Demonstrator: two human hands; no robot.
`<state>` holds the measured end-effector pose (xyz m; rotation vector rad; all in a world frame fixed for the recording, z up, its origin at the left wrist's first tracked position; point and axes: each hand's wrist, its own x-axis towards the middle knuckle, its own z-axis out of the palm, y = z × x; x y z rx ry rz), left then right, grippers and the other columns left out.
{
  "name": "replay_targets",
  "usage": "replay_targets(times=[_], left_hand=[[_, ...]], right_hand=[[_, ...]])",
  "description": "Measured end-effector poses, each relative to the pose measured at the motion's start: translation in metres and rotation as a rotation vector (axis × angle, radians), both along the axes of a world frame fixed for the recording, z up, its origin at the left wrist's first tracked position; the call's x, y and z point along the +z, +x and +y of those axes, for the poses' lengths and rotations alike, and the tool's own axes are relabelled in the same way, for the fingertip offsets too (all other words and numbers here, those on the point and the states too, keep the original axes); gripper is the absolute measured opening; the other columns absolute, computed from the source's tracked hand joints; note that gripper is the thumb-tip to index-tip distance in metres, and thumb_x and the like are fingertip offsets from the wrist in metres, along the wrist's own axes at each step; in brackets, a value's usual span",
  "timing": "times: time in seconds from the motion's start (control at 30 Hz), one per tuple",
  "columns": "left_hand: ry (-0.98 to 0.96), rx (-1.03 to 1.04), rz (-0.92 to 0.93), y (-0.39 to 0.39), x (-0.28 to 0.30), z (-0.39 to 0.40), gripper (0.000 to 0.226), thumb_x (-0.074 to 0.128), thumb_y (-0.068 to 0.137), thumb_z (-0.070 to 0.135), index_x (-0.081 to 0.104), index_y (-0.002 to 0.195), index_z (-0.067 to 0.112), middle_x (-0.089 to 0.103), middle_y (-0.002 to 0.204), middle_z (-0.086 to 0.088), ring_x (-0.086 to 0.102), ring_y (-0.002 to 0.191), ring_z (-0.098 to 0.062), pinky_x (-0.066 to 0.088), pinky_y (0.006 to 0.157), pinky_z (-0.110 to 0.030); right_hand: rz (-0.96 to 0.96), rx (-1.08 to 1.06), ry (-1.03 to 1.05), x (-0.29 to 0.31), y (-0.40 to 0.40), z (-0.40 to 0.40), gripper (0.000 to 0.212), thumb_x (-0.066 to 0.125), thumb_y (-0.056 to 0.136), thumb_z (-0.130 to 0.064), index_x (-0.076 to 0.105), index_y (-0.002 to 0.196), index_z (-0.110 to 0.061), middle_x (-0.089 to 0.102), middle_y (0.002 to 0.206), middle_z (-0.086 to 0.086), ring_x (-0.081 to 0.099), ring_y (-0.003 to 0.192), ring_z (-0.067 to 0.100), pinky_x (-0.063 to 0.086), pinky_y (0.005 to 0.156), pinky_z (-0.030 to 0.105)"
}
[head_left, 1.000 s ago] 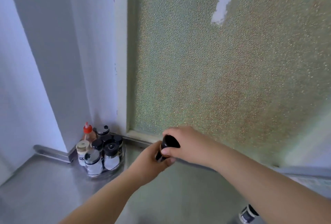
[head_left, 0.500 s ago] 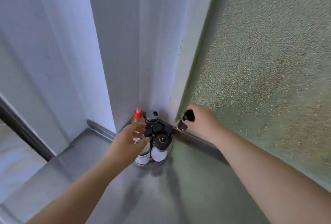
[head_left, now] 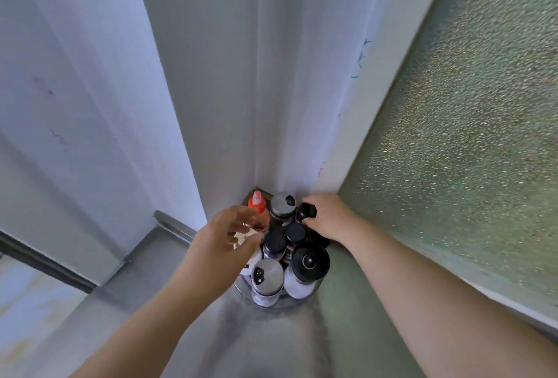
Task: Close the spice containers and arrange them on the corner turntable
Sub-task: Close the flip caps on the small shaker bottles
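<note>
A round turntable (head_left: 246, 296) sits in the counter's corner, crowded with several capped spice containers. My right hand (head_left: 330, 216) grips a small black-capped spice bottle (head_left: 306, 211) at the turntable's far right, by the window frame. My left hand (head_left: 225, 237) hovers over the left side with fingers spread, holding nothing, in front of a red-capped bottle (head_left: 256, 204). A silver-lidded shaker (head_left: 267, 276) and a wide black-lidded jar (head_left: 309, 261) stand at the front. A second silver-lidded shaker (head_left: 282, 204) stands at the back.
White walls meet in the corner right behind the turntable. A frosted window (head_left: 468, 136) runs along the right. The steel counter (head_left: 169, 317) stretches toward me, with a raised metal edge strip (head_left: 173, 225) along the left wall.
The view has closed in on the corner. My right hand has carried the black-capped bottle down to the turntable's far right side. My left hand stays spread over the left containers.
</note>
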<state>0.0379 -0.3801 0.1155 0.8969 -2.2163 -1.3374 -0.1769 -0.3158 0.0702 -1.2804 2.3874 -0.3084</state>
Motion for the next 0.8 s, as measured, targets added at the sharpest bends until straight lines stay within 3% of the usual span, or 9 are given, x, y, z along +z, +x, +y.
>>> replay_targets(times=[0.07, 0.17, 0.23, 0.3, 0.37, 0.47, 0.67, 0.8], left_hand=[[0.0, -0.013, -0.019, -0.002, -0.003, -0.002, 0.034, 0.063, 0.082, 0.014, 0.052, 0.087, 0.046, 0.063, 0.095, 0.018, 0.058, 0.087, 0.005, 0.044, 0.067, -0.001], [-0.007, -0.027, -0.05, -0.008, -0.007, -0.002, 0.031, 0.063, 0.083, 0.014, 0.055, 0.089, 0.043, 0.063, 0.098, 0.016, 0.058, 0.088, 0.004, 0.046, 0.071, -0.007], [-0.013, -0.041, -0.073, -0.017, -0.008, 0.002, 0.025, 0.063, 0.083, 0.015, 0.059, 0.098, 0.035, 0.065, 0.101, 0.013, 0.06, 0.091, -0.001, 0.047, 0.08, -0.015], [-0.04, -0.079, -0.085, -0.029, -0.006, 0.009, 0.029, 0.063, 0.083, 0.015, 0.058, 0.108, 0.028, 0.064, 0.105, 0.012, 0.059, 0.095, -0.003, 0.044, 0.083, -0.009], [-0.072, -0.135, -0.096, -0.044, -0.002, 0.018, 0.034, 0.063, 0.083, 0.018, 0.056, 0.115, 0.029, 0.06, 0.11, 0.012, 0.056, 0.1, -0.003, 0.04, 0.082, -0.004], [-0.12, -0.182, -0.059, -0.071, 0.009, 0.039, 0.037, 0.064, 0.082, 0.02, 0.055, 0.116, 0.03, 0.06, 0.113, 0.009, 0.056, 0.106, -0.007, 0.044, 0.094, -0.025], [-0.111, -0.38, 0.038, -0.126, 0.033, 0.122, 0.035, 0.062, 0.084, 0.013, 0.055, 0.117, 0.02, 0.059, 0.11, 0.006, 0.058, 0.098, -0.01, 0.042, 0.072, -0.007], [-0.106, -0.501, 0.071, -0.158, 0.042, 0.204, 0.034, 0.064, 0.082, 0.013, 0.055, 0.114, 0.019, 0.061, 0.108, 0.005, 0.06, 0.095, -0.012, 0.047, 0.083, -0.025]], right_hand=[[-0.052, -0.011, 0.027, -0.002, 0.001, -0.001, 0.023, 0.059, 0.084, -0.014, 0.062, 0.106, -0.01, 0.064, 0.114, 0.012, 0.057, 0.112, 0.029, 0.045, 0.092, 0.031], [-0.157, -0.023, 0.049, 0.001, -0.001, 0.002, 0.032, 0.055, 0.08, -0.016, 0.064, 0.111, -0.016, 0.066, 0.115, 0.005, 0.059, 0.112, 0.024, 0.047, 0.093, 0.032], [-0.213, -0.047, 0.071, 0.005, -0.001, 0.01, 0.052, 0.053, 0.082, -0.017, 0.05, 0.133, -0.021, 0.054, 0.137, 0.001, 0.048, 0.128, 0.021, 0.039, 0.106, 0.033], [-0.227, -0.081, 0.005, 0.014, 0.0, 0.024, 0.06, 0.05, 0.084, -0.016, 0.039, 0.142, -0.021, 0.044, 0.145, 0.001, 0.039, 0.136, 0.022, 0.032, 0.111, 0.032], [-0.189, -0.143, -0.116, 0.028, -0.001, 0.043, 0.051, 0.05, 0.086, -0.015, 0.046, 0.137, -0.018, 0.05, 0.139, 0.003, 0.045, 0.13, 0.022, 0.036, 0.106, 0.03], [-0.119, -0.176, -0.202, 0.057, -0.007, 0.085, 0.043, 0.055, 0.087, -0.016, 0.054, 0.13, -0.019, 0.058, 0.13, 0.0, 0.053, 0.12, 0.016, 0.038, 0.094, 0.019], [-0.004, -0.267, -0.248, 0.1, -0.021, 0.211, 0.042, 0.057, 0.09, -0.027, 0.052, 0.132, -0.018, 0.058, 0.132, -0.003, 0.052, 0.119, 0.009, 0.032, 0.089, 0.012], [0.024, -0.381, -0.22, 0.116, -0.024, 0.312, 0.043, 0.057, 0.09, -0.029, 0.052, 0.132, -0.021, 0.058, 0.13, -0.003, 0.054, 0.115, 0.007, 0.033, 0.086, 0.012]])
